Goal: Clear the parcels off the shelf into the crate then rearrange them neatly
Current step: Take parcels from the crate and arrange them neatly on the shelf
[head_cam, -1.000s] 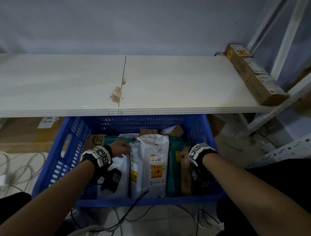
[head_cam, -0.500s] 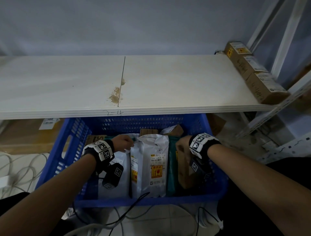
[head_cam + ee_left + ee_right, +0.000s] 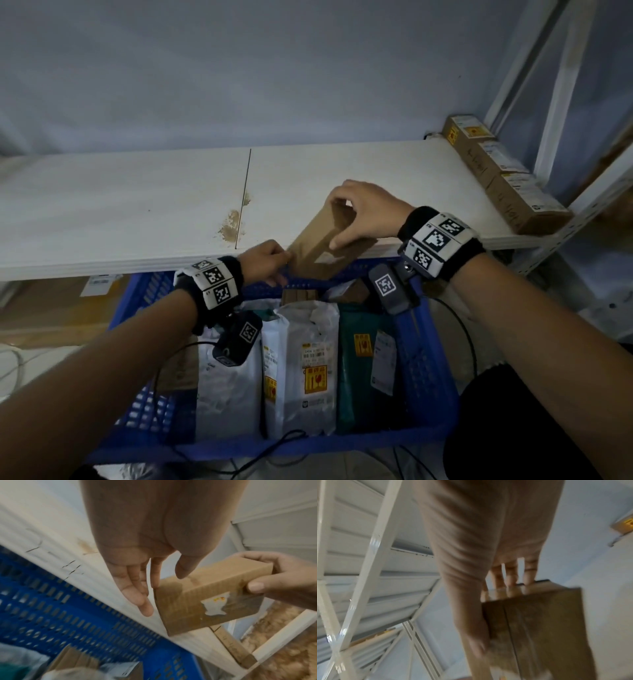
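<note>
Up over the front edge of the shelf [image 3: 137, 212] now: brown cardboard box [image 3: 329, 243], tilted, held above the far rim of the blue crate [image 3: 428, 377]. Right hand [image 3: 366, 212] clamped on the upper end, fingers curled over the top, thumb pressed on the near face. Left hand [image 3: 265, 258] at the lower end, fingers straight, one fingertip just touching the corner in the left wrist view, no real grip there. Stiff corrugated board, sharp edges, holding its shape; probably light, judging by one hand carrying it. Taped faces may be slick, so best taken across the narrow ends or opposite long faces, not by a corner. Torn label patch on one side. Compared with a second ago: both hands were down in the crate among the upright white and green bags [image 3: 308, 366], the box standing at the right side; since then lifted clear out, the left hand risen to meet it. Three boxes [image 3: 507, 178] at the shelf's right end unmoved.
</note>
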A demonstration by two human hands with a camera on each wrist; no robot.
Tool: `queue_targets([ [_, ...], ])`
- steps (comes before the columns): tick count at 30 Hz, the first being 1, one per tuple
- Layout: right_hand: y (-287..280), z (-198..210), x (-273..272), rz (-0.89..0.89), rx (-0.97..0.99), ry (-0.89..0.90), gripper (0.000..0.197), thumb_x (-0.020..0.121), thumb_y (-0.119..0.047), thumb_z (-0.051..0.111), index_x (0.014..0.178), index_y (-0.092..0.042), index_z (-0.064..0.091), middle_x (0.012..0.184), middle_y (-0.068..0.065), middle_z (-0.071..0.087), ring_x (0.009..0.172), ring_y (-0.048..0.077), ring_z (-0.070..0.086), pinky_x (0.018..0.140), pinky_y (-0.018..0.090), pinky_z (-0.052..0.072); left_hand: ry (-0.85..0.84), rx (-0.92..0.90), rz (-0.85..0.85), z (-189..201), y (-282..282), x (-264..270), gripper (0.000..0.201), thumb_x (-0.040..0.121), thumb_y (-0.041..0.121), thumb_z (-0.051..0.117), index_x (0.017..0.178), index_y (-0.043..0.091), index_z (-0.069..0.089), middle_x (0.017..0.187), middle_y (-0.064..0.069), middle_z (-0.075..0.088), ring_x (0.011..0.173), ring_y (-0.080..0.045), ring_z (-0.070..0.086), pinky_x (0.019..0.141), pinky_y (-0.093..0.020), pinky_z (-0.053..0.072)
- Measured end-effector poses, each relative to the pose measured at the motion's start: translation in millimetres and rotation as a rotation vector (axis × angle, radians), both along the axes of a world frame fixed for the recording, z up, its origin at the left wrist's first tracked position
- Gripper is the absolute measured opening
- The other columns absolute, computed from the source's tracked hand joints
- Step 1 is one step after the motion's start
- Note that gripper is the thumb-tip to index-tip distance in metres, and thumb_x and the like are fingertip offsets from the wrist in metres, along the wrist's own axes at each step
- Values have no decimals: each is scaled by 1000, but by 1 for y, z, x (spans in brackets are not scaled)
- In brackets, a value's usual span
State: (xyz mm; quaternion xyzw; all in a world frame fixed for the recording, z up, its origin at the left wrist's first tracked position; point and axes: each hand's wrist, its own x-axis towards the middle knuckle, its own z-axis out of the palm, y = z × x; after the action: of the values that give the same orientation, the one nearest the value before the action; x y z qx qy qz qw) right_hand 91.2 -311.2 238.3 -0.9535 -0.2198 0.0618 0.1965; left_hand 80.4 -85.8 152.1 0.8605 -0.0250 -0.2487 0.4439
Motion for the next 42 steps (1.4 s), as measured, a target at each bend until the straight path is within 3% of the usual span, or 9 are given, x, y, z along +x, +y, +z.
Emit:
queue_targets([
  [4,1,0,-3,-71,140,-339,65,60,-41,85,115,-21,56,112,-1,48,103,18,42,78,35,44,118,-328,260,33,-8,21,42,99,36,40,121,1,41,110,-17,51,71,-26,69,68,-31,57],
  [8,8,-23,-11,-72,65,-576,60,61,-35,80,114,-18,58,116,4,49,102,24,44,76,38,47,319,-713,461,48,-25,32,49,94,49,45,103,1,46,105,-21,52,81,-36,66,81,-38,55],
  [15,12,-51,-22,-67,-77,-654,67,58,-28,80,120,-16,57,123,10,48,103,30,48,72,35,49,250,-716,485,28,-55,40,53,82,39,68,117,1,55,98,-10,60,87,-22,62,65,-29,54],
  [21,-20,-52,-18,-133,123,-563,81,64,-59,75,130,-19,50,128,2,41,107,18,45,86,30,47,157,-713,480,22,-59,49,66,75,18,76,129,-6,47,118,-19,64,96,-30,68,74,-35,57],
  [23,-34,-55,-9,-244,280,-445,71,72,-56,71,130,-20,50,126,-1,42,111,14,44,91,26,44,152,-718,463,20,-57,55,83,66,16,82,134,-7,39,121,-21,62,96,-31,69,70,-33,58],
  [29,-55,-64,12,-430,693,126,34,96,-29,56,128,-17,57,125,-1,61,109,12,59,96,28,48,151,-728,365,14,-71,65,47,82,4,68,122,-9,46,118,-23,63,97,-31,68,70,-32,60],
  [33,-65,-68,18,-479,719,118,31,97,-25,54,125,-14,61,116,-1,64,106,16,62,92,27,50,72,-595,355,6,-100,79,39,87,10,64,117,-12,50,115,-21,65,96,-25,67,70,-26,59],
  [36,-85,-71,31,-548,667,108,37,96,-29,53,129,-14,60,122,1,63,110,16,60,94,28,48,8,-498,361,5,-132,93,21,89,13,62,102,-2,57,116,-19,64,105,-30,63,89,-37,54],
  [42,-141,-66,66,-694,726,134,33,96,-20,44,119,-19,67,118,0,68,107,17,64,98,40,50,79,-569,239,3,-196,126,31,92,-1,51,122,-12,50,122,-24,59,92,-26,62,84,-33,52],
])
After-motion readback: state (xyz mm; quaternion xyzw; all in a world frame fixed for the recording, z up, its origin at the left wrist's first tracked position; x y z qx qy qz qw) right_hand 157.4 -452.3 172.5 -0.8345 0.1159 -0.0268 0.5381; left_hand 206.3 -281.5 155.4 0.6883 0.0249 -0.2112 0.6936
